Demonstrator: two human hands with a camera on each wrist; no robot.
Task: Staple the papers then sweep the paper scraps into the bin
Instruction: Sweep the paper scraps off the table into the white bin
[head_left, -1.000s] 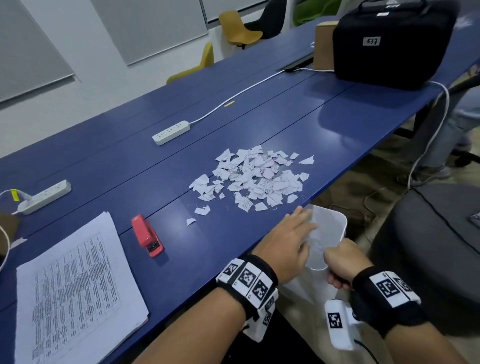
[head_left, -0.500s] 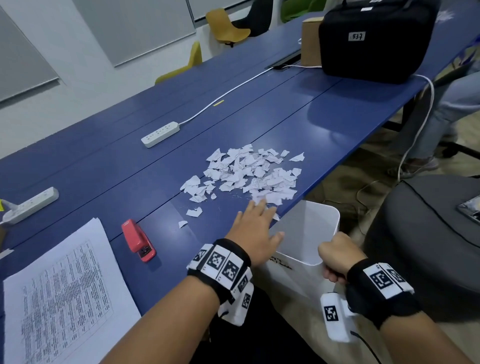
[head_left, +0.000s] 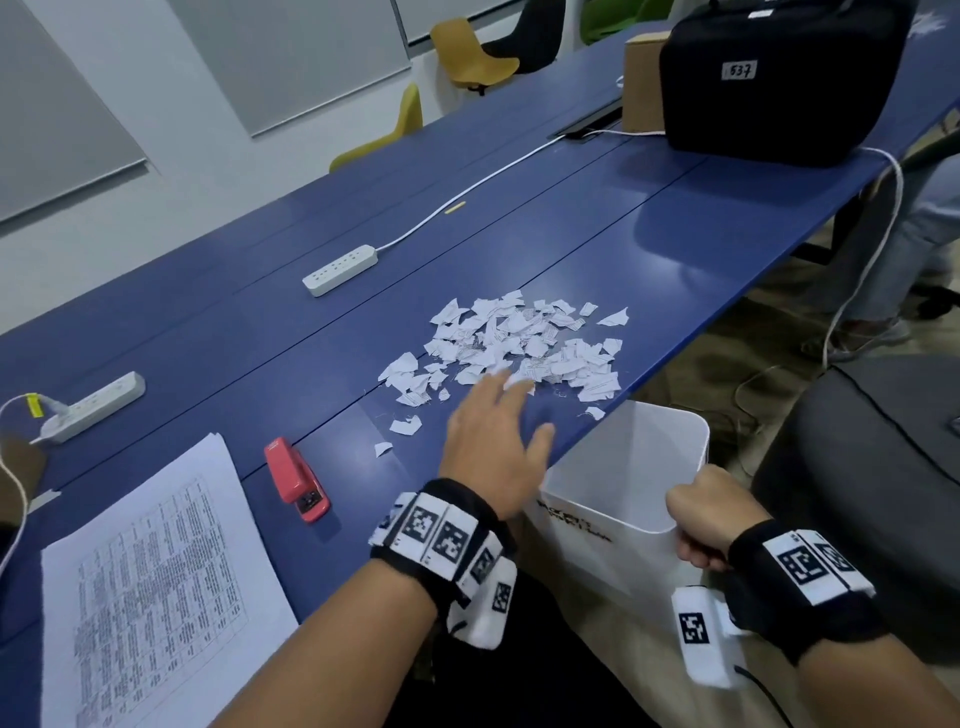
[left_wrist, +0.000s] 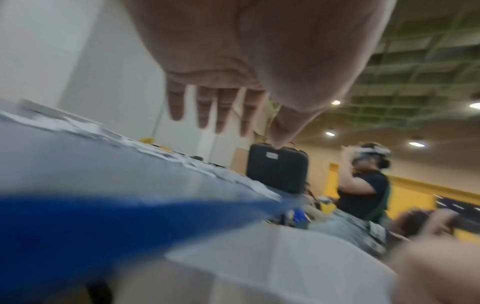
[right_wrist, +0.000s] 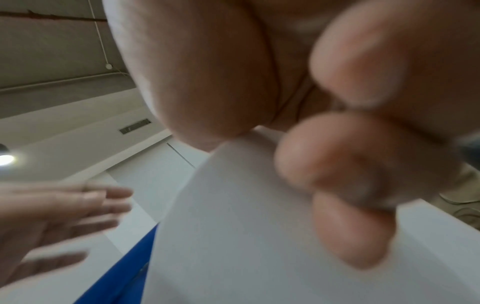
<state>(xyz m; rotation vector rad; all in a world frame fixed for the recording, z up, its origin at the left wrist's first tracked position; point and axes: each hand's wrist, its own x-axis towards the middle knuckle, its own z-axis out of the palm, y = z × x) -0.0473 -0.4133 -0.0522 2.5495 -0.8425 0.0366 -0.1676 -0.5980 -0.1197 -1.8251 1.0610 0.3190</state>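
The paper scraps (head_left: 524, 348) lie in a loose heap on the blue tabletop (head_left: 649, 249), close to its near edge, with a few stray pieces trailing toward you. Your left hand (head_left: 493, 447) is spread flat, palm down, fingers straight and apart, its fingertips (head_left: 501, 382) at the near fringe of the heap; whether they press the scraps cannot be told. Just below the tabletop edge, the white bin (head_left: 623, 467) is held up with its open top beside the heap; your right hand (head_left: 711, 512) makes the grip, fingers curled and clamped on the bin's near rim, as the right wrist view shows with fingertips (right_wrist: 350, 232) pressed on the white wall (right_wrist: 233, 236). To the left of your left hand lies the red stapler (head_left: 297, 479), and beyond it the printed papers (head_left: 161, 587) rest at the tabletop's near corner. Farther back stand two white power strips (head_left: 340, 270) and a black case (head_left: 779, 78).
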